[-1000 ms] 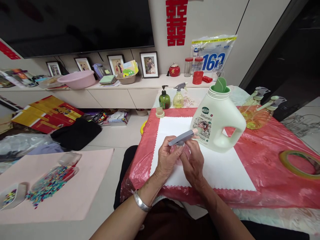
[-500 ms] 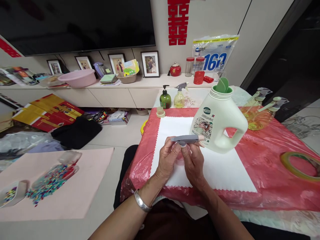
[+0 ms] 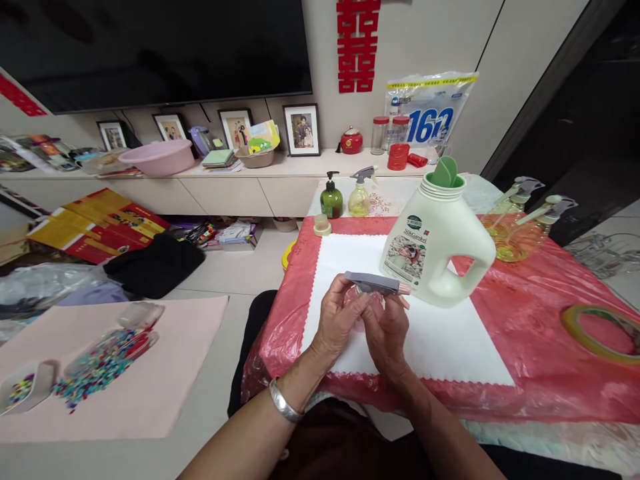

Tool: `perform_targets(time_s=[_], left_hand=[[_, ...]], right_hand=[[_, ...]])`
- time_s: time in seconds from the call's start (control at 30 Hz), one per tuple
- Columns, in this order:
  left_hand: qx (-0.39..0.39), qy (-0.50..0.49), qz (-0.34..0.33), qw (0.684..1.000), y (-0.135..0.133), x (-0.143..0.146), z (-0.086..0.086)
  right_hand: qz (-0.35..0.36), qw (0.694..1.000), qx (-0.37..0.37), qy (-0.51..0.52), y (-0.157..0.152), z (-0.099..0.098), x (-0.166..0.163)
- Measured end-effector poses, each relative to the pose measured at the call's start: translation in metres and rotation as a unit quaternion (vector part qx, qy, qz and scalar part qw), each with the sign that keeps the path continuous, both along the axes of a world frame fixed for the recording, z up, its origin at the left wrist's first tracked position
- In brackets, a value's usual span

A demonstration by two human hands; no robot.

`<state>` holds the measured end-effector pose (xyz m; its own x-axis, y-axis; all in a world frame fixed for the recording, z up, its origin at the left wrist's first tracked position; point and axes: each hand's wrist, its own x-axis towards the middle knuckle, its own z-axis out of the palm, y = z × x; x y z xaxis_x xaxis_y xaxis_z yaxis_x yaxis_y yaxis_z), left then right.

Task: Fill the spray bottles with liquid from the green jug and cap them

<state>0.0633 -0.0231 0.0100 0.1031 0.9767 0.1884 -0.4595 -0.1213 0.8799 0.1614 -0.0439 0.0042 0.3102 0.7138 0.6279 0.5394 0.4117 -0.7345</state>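
Note:
A small spray bottle with a clear pinkish body [image 3: 363, 301] and a grey trigger head [image 3: 374, 281] is held over the white sheet [image 3: 450, 347]. My left hand [image 3: 336, 325], above a silver bracelet, wraps its left side. Around the right side curl the fingers of my right hand [image 3: 389, 337]. Both thumbs press just below the head, whose pale pink nozzle points right; my fingers hide much of the body. Close to my right hand stands a large pale green detergent jug [image 3: 440, 240] with a green cap piece [image 3: 445, 171] in its mouth.
Behind the sheet are a green pump bottle [image 3: 331, 197], a yellowish spray bottle [image 3: 359, 199] and a pale cap [image 3: 323, 225]. Two spray bottles with amber liquid [image 3: 525, 233] and a tape roll [image 3: 600, 333] sit right on the red cover [image 3: 540, 320]. Colourful beads [image 3: 103, 367] lie at left.
The grey head has tilted slightly, its nozzle end now lower, and more of the pink body shows. My right hand has shifted a little; both hands still hold the bottle.

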Motion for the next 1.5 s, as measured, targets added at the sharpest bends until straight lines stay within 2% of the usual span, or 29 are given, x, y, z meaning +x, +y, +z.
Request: perform_targets(time_s=[0.2, 0.57, 0.83, 0.97, 1.17, 1.37, 1.5], left_hand=[[-0.010, 0.022, 0.002, 1.000, 0.0027, -0.0022, -0.0011], [-0.021, -0.004, 0.040, 0.999, 0.0012, 0.0010, 0.0012], [-0.011, 0.004, 0.010, 1.000, -0.0017, -0.0012, 0.0011], [-0.006, 0.011, 0.017, 1.000, -0.0008, 0.0001, 0.0000], [-0.013, 0.046, 0.022, 0.999, -0.0003, 0.0002, 0.0014], [-0.004, 0.007, 0.027, 1.000, -0.0012, 0.0022, 0.0031], [0.008, 0.016, 0.040, 0.999, -0.0019, 0.0015, 0.0029]], right_hand=[[0.056, 0.998, -0.011, 0.010, -0.0038, 0.0040, 0.0014], [0.034, 0.999, 0.007, 0.032, 0.0026, 0.0040, -0.0009], [0.009, 1.000, -0.007, 0.026, 0.0033, 0.0015, 0.0007], [0.022, 0.999, -0.015, 0.021, 0.0029, 0.0036, 0.0019], [0.087, 0.996, -0.027, 0.021, -0.0014, 0.0091, 0.0041], [0.071, 0.996, -0.030, 0.046, 0.0018, 0.0054, 0.0025], [0.061, 0.996, -0.026, 0.052, 0.0029, 0.0031, 0.0014]])
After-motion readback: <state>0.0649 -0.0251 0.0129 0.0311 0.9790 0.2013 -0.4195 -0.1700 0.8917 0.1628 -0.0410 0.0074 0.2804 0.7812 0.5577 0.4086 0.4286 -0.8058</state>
